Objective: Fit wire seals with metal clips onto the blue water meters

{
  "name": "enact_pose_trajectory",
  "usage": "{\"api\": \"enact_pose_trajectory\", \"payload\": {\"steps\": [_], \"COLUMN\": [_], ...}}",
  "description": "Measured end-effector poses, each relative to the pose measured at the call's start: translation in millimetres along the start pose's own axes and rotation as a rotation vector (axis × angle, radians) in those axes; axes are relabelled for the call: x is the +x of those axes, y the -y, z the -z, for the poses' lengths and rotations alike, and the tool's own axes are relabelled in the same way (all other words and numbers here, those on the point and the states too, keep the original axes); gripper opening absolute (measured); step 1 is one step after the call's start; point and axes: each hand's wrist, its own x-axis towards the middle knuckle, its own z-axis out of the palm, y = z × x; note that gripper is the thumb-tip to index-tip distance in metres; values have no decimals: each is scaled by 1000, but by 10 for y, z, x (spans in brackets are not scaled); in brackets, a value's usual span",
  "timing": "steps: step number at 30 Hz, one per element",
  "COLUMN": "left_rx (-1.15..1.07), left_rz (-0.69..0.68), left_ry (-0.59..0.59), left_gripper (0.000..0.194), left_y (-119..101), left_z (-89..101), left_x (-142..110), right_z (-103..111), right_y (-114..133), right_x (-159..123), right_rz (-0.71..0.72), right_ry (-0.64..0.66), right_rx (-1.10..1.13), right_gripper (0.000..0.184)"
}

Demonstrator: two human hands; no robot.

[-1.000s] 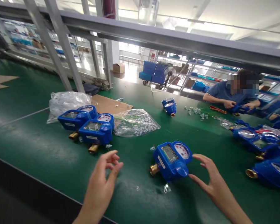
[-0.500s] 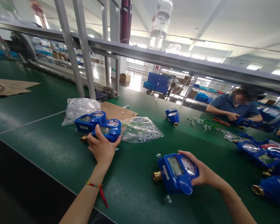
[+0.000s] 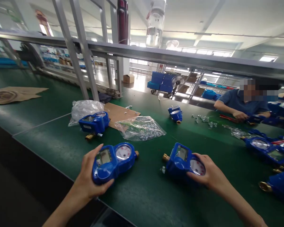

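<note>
My left hand [image 3: 87, 179] grips a blue water meter [image 3: 113, 160] by its near end, its dials facing up, near the front edge of the green belt [image 3: 142, 195]. My right hand [image 3: 210, 176] is wrapped over the dial end of a second blue water meter [image 3: 182, 159], whose brass fitting points left. A third blue meter [image 3: 94, 122] lies farther back on the left, untouched.
A clear bag of small metal parts [image 3: 139, 127], a cardboard sheet [image 3: 119, 112] and a crumpled plastic bag [image 3: 84, 108] lie behind. Another meter [image 3: 175, 113] sits mid-belt. Several meters [image 3: 267, 148] crowd the right. A person [image 3: 241, 105] works across the belt. A metal frame [image 3: 82, 50] stands behind.
My left hand lifted one meter from the pair at the back left and brought it to the front. My right hand turned its meter so the dial end faces me.
</note>
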Motion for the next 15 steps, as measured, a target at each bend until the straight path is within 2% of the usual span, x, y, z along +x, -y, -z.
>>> {"api": "enact_pose_trajectory", "payload": {"steps": [2, 5, 6, 8, 10, 12, 13, 15], "left_rx": [-213, -459, -494, -500, -465, -413, -395, -420], "left_rz": [-116, -182, -177, -141, -90, -16, 59, 303], "left_ry": [310, 704, 781, 837, 788, 638, 510, 180], "left_gripper": [101, 108, 107, 102, 94, 86, 82, 75], "left_y": [-14, -169, -248, -403, -500, -513, -497, -466], "left_z": [27, -39, -69, -106, -110, -112, -129, -222], "left_x": [128, 413, 498, 604, 584, 416, 279, -60], "right_z": [40, 88, 95, 85, 43, -29, -75, -179], "right_y": [43, 43, 15, -85, -227, -382, -455, -577], "right_x": [1, 0, 5, 28, 58, 83, 92, 100], "right_rz": [-74, -47, -19, 40, 100, 144, 153, 141], "right_ry": [38, 124, 149, 167, 141, 110, 102, 103], "right_rx": [-45, -60, -37, 42, 126, 198, 237, 332], "right_gripper": [90, 99, 103, 110, 108, 102, 100, 100]}}
